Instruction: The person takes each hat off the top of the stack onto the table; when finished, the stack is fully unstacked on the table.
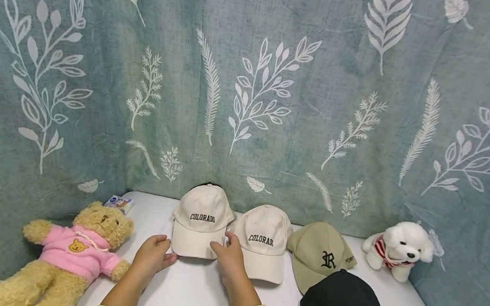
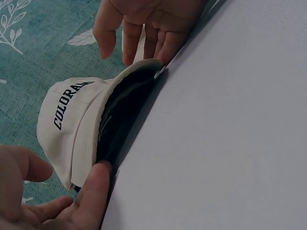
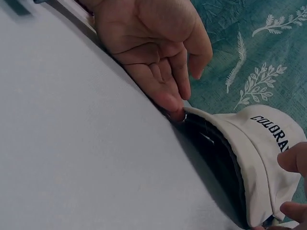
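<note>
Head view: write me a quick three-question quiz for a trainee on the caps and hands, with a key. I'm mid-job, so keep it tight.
1. Which of these is cut off by the bottom edge of the head view?
A) khaki cap
B) black cap
C) white toy dog

2. True or false: the left hand and the right hand are at opposite sides of one cream cap.

3. How many caps show the word COLORADO?

Key:
1. B.
2. True.
3. Two: the cap between the hands and the other cream cap beside it.
</note>
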A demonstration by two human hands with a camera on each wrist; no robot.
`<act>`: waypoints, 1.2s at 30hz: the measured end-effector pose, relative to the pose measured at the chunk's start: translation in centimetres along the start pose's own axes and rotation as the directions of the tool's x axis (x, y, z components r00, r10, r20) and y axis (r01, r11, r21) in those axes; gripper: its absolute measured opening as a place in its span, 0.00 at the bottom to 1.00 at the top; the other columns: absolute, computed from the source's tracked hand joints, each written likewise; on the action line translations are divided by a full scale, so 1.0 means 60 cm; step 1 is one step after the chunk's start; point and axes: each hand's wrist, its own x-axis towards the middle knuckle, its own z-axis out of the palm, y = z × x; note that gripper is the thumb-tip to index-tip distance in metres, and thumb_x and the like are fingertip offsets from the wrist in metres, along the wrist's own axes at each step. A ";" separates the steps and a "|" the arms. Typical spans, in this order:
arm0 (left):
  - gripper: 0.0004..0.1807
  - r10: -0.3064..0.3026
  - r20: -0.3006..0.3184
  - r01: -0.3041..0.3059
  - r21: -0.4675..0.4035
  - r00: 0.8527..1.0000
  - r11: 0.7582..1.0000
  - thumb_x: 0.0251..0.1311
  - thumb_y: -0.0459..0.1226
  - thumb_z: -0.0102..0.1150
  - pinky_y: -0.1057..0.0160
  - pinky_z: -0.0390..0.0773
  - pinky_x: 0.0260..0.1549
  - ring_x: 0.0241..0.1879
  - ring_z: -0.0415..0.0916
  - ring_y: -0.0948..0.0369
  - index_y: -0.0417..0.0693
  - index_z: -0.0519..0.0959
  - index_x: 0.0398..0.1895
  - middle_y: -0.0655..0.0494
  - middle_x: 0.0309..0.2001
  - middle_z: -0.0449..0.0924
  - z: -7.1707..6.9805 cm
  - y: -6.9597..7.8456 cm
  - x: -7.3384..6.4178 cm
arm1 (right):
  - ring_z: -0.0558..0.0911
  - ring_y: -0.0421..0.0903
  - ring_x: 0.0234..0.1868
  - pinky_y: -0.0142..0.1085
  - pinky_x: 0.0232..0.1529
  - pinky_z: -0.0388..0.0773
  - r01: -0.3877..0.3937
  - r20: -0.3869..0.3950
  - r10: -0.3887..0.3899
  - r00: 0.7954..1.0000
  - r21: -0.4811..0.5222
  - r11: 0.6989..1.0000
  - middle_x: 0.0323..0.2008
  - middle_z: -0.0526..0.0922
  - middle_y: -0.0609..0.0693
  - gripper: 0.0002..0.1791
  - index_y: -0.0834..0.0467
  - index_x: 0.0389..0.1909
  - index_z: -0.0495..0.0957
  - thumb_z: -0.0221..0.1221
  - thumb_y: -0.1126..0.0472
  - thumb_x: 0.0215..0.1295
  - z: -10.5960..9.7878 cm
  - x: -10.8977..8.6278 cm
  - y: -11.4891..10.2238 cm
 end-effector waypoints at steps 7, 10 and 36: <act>0.31 0.019 0.021 -0.019 -0.010 1.000 1.000 0.76 0.34 0.47 0.63 0.88 0.43 0.42 0.83 0.57 0.29 0.57 0.78 0.29 0.70 0.67 0.002 -0.007 0.002 | 0.57 0.69 0.80 0.59 0.78 0.59 0.010 0.078 -0.015 0.997 0.060 0.998 0.77 0.56 0.75 0.41 0.72 0.75 0.59 0.64 0.62 0.65 -0.002 -0.001 0.006; 0.32 0.020 0.033 -0.020 0.001 0.999 1.000 0.75 0.31 0.50 0.62 0.88 0.46 0.46 0.83 0.57 0.30 0.56 0.78 0.28 0.73 0.63 0.001 -0.007 0.004 | 0.57 0.69 0.80 0.57 0.77 0.61 0.001 0.093 -0.012 0.996 0.114 0.993 0.76 0.57 0.76 0.41 0.74 0.75 0.58 0.63 0.65 0.65 -0.002 0.000 0.007; 0.37 0.065 0.050 -0.066 0.028 0.997 0.997 0.69 0.25 0.54 0.55 0.86 0.54 0.67 0.73 0.36 0.29 0.53 0.79 0.25 0.74 0.59 -0.003 -0.017 0.008 | 0.60 0.69 0.78 0.58 0.77 0.63 0.028 0.066 -0.042 0.997 0.201 0.979 0.76 0.64 0.69 0.38 0.68 0.77 0.59 0.61 0.67 0.68 0.000 -0.002 0.026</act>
